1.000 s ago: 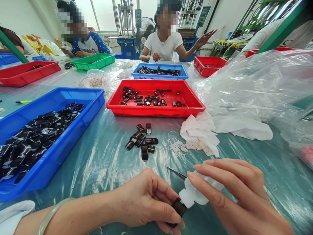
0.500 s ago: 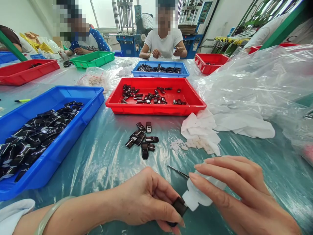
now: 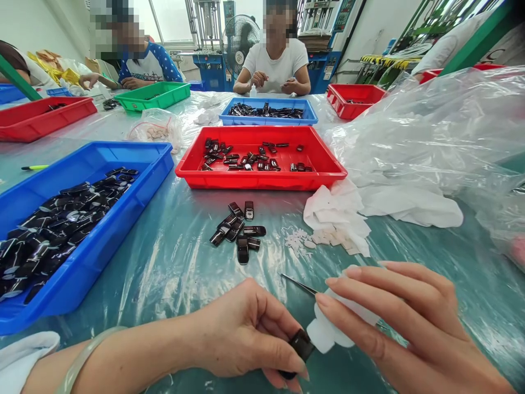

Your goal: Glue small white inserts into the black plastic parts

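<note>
My left hand (image 3: 246, 334) pinches a small black part (image 3: 301, 345) between thumb and fingers near the table's front edge. My right hand (image 3: 402, 328) is wrapped round a small white plastic bottle (image 3: 328, 331), whose tip touches the black part. Thin metal tweezers (image 3: 297, 284) lie on the table just behind the two hands. A loose cluster of black parts (image 3: 238, 232) sits on the plastic sheet ahead of my hands.
A blue tray (image 3: 123, 213) of black parts stands left, a red tray (image 3: 262, 178) with several parts ahead, white cloths (image 3: 340, 216) and small white bits (image 3: 299, 243) right of centre. Crumpled clear plastic (image 3: 430, 137) fills the right. Two people sit at the far side.
My hands have hardly moved; the bottle tip stays against the black part. The person across has lowered a raised arm and brought both hands together.
</note>
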`<action>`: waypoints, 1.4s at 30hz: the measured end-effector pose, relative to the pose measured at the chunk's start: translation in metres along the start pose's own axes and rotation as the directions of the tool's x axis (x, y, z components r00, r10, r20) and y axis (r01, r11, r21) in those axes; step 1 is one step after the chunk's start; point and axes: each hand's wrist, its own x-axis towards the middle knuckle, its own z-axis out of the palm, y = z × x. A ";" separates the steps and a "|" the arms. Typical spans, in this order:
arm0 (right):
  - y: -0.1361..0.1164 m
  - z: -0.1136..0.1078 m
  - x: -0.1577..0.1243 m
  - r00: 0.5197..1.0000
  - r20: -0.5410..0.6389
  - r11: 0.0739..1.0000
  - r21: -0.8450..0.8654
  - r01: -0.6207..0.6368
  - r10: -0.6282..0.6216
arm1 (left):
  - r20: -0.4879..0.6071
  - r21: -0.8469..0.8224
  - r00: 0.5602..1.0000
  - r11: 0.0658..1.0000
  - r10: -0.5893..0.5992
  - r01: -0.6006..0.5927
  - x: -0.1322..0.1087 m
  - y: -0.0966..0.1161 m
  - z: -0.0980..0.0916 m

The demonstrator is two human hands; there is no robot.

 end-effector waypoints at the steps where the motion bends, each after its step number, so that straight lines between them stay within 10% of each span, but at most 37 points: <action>1: -0.001 -0.001 0.001 1.000 0.000 1.000 -0.009 0.000 0.000 | 0.002 -0.002 1.000 1.000 -0.001 0.001 0.000 0.000 0.000; 24: -0.007 0.000 0.003 0.999 -0.018 0.999 -0.046 -0.028 0.027 | 0.042 -0.039 0.999 0.999 0.001 0.000 0.000 -0.003 -0.001; 32: 0.012 0.004 0.008 0.962 -0.080 0.963 0.083 -0.255 0.261 | -0.018 0.002 0.997 0.997 0.080 -0.080 -0.003 0.003 0.001; 35: 0.022 0.004 0.002 0.863 -0.079 0.856 0.201 -0.476 0.499 | -0.044 0.063 0.993 0.992 0.110 -0.107 -0.004 0.003 0.001; 39: 0.040 0.002 -0.006 0.539 -0.025 0.524 0.282 -0.804 0.842 | -0.054 0.136 0.987 0.981 0.150 -0.142 -0.005 0.002 0.002; 42: 0.059 0.000 -0.012 0.414 -0.011 0.397 0.309 -0.864 0.910 | -0.083 0.240 0.982 0.960 0.169 -0.145 -0.006 0.003 0.003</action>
